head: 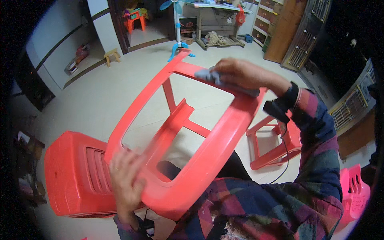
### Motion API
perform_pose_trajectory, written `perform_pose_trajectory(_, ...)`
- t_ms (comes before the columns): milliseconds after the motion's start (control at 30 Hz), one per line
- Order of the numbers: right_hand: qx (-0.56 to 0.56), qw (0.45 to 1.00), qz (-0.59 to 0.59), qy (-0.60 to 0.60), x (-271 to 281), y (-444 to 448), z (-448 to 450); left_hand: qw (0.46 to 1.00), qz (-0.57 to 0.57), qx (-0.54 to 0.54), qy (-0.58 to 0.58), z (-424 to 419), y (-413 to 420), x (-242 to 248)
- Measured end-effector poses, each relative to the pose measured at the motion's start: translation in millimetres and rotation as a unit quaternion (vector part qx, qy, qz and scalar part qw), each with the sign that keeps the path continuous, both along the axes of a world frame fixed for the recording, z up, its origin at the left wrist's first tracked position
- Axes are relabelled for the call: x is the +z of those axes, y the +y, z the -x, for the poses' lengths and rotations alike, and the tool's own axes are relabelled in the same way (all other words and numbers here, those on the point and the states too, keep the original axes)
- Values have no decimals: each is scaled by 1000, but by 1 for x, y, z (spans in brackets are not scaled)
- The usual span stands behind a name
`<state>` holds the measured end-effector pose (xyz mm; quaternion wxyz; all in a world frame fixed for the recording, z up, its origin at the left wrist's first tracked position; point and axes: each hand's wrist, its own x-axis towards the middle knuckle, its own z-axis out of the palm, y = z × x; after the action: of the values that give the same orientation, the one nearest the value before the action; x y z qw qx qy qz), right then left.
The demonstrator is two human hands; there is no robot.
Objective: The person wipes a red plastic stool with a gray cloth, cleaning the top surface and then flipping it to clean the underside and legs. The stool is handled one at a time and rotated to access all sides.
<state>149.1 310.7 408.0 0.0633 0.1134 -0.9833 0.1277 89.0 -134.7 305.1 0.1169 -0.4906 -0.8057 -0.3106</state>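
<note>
A red plastic stool (210, 150) lies tilted across my lap, its legs and crossbars facing away from me. My left hand (127, 177), blurred, grips the stool's near left edge. A grey cloth (208, 75) is bunched under my right hand (237, 73), which presses it on the far crossbar between the legs. Both wrists wear dark straps with small devices. The undersides of my fingers on the right are hidden.
Red stools (72, 177) lie on the floor at the left. A smaller red stool (255, 150) lies at the right, near a black cable (287, 159). Farther off stand a wooden stool (112, 56), a fan with a blue base (180, 46) and a workbench (219, 6). Pink chairs (355, 195) are at lower right.
</note>
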Motion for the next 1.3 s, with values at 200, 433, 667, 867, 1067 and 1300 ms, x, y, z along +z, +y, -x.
perform_pose_trajectory(200,-54,984,-31,167,-47,-22,-40,996,52,-68,-20,-30,14,17)
perform_pose_trajectory(433,-14,950,3,311,-72,-96,-88,998,25,-28,-58,-27,10,7)
perform_pose_trajectory(667,198,924,36,326,-96,-226,-74,994,46,-73,-60,-22,9,20)
perform_pose_trajectory(867,197,904,67,374,-100,-195,-76,992,81,-95,-25,-24,7,22)
perform_pose_trajectory(1067,59,931,28,358,-100,-73,-75,994,62,-88,-10,-24,11,23)
perform_pose_trajectory(1300,-140,916,-87,367,-79,47,-71,995,62,-80,-12,-23,14,25)
